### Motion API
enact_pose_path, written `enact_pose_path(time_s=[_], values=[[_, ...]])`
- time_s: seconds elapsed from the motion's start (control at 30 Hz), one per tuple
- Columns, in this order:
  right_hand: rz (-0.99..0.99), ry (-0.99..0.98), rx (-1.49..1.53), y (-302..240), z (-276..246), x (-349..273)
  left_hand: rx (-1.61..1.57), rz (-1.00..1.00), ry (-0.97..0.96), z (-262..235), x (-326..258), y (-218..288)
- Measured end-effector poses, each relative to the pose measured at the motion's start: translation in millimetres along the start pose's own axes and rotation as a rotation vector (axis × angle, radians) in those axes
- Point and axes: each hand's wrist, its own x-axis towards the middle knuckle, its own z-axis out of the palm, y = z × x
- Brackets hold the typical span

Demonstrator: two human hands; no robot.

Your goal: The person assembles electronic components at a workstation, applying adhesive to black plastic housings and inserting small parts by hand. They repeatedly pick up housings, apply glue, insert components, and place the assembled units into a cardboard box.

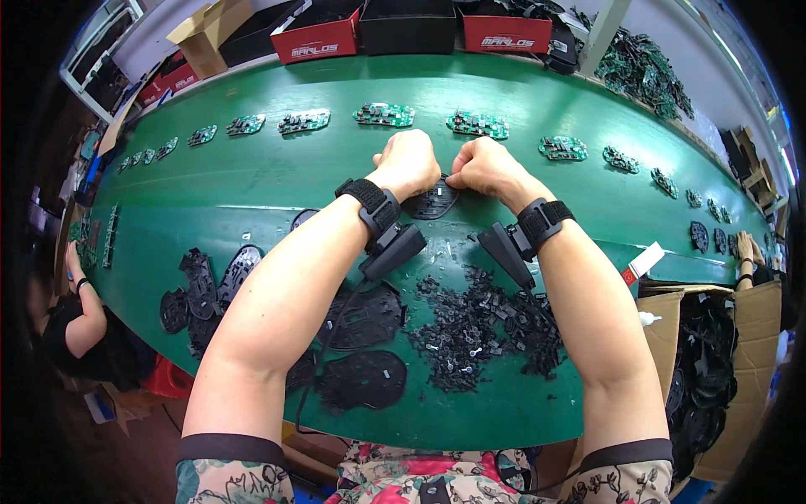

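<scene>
Nearest the wearer: two bare forearms rising from floral sleeves, each with a black wrist strap carrying a small black device.

Loose pile of small black plastic parts (478, 323): lies on the green table (252, 181) between the forearms, below both hands. Individual pieces too small to identify.

Flat black plastic shells (363, 353): several, oval, spread left of the pile and partly under the left forearm; some edges hidden by the arm.

Black plastic base plate (430, 202): lies on the table directly between and just under both hands, touching both. Only its lower curved part shows; the rest is covered by the knuckles.

Left hand (409, 162): curled into a near fist, fingers pressed down on the plate's left edge. Fingertips hidden; a grip on the plate appears likely but the exact hold cannot be told.

Right hand (480, 166): likewise curled tight, fingertips pinching at the plate's upper right edge; whether a small part sits between the fingers cannot be made out.

Row of green circuit boards (477, 124): laid in an arc beyond the hands, well apart from them.

Red and black boxes (319, 38): along the far table edge, cut off by the frame top.

Cardboard box of black parts (756, 319): at right, partly cropped.
</scene>
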Motion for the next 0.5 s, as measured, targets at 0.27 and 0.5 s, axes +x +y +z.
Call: enact_pose_path(time_s=[0.27, 0.5], values=[[-0.005, 0.027, 0.010, 5.7, 0.7, -0.5, 0.081, -0.075, 0.098, 4.4, -9.7, 15.7], [0.009, 0.046, 0.007, 2.1, 1.4, -1.4, -0.030, -0.170, 0.018, 0.2, -1.9, 12.0]])
